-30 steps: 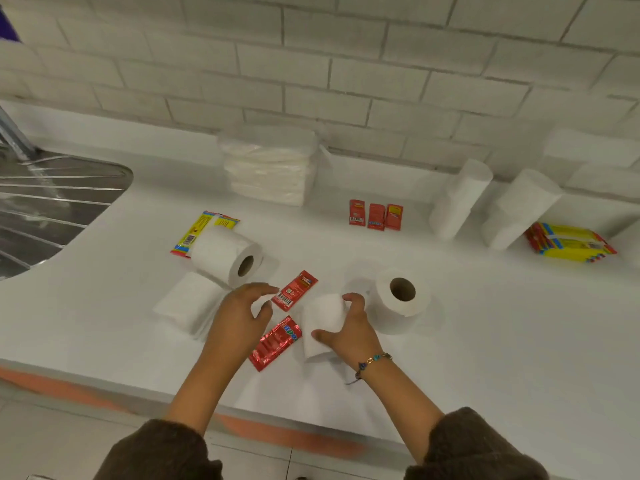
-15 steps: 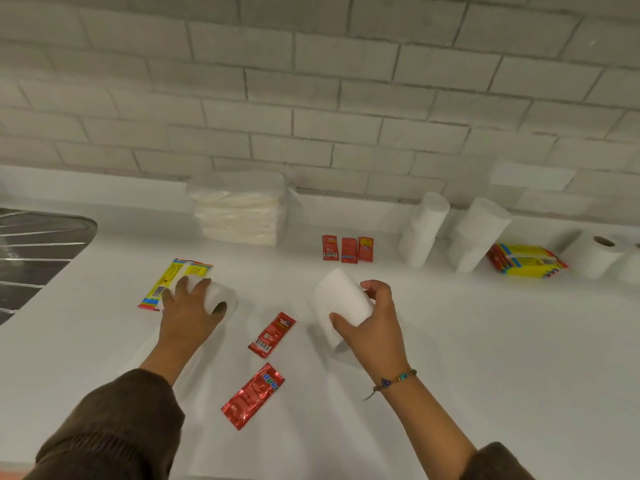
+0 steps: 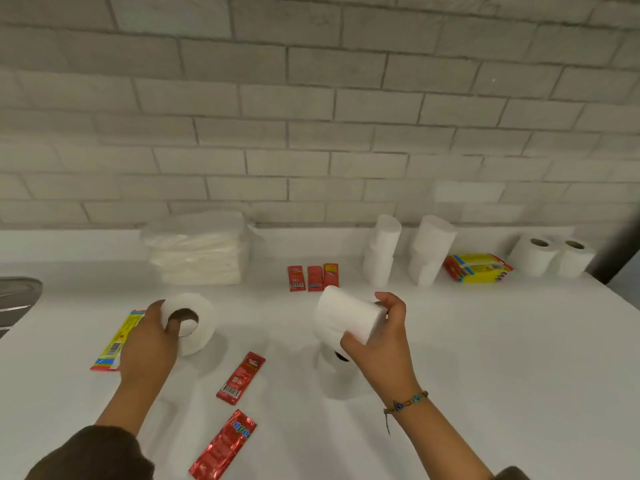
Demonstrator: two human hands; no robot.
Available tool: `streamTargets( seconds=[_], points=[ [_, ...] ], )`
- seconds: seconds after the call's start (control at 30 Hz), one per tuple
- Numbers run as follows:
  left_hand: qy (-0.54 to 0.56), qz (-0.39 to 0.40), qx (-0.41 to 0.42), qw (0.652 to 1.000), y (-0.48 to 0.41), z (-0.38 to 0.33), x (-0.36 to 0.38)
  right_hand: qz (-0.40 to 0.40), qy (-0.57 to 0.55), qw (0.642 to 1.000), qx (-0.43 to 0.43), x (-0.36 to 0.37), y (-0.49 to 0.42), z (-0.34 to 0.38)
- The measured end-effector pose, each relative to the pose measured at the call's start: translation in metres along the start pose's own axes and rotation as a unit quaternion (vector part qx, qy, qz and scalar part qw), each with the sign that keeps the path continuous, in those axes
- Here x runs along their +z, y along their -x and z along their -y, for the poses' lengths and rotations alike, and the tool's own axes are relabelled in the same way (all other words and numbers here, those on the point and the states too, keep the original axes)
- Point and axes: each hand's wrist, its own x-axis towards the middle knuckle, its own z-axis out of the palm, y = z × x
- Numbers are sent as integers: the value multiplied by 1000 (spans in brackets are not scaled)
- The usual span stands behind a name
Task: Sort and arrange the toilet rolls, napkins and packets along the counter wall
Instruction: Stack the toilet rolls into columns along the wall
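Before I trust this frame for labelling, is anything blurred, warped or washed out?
Head view: wide-angle bend curves the brick courses and tilts the stacked rolls by the wall; the white counter is bright and nearly swallows the roll edges; soft shadows lie under the left hand's roll and the right hand's roll; packet print is too soft to read.
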Motion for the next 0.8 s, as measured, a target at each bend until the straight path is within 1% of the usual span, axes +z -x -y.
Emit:
streamTargets(
  seconds=[0.07, 0.13, 0.27, 0.37, 0.53, 0.67, 0.8],
  points=[
    [30, 0, 28, 999, 5, -32, -5, -32, -5, 999, -2, -16, -4, -1],
    [59, 25, 61, 996, 15, -68, -4, -63, -12, 998, -2, -34, -8, -4],
    [129, 74, 102, 984, 38, -136, 17, -107, 9, 994, -4, -74, -17, -18],
    [155, 98, 140, 973, 51, -181, 39, -139, 22, 990, 1, -109, -26, -33],
    [183, 126, 146, 964, 67, -248, 92, -174, 38, 984, 9, -176, -55, -61],
    [168, 139, 140, 966, 88, -290, 144, -166, 42, 985, 11, -226, -86, -89],
    [165, 144, 99, 971, 108, -325, 196, -145, 50, 988, 20, -275, -131, -121]
  ],
)
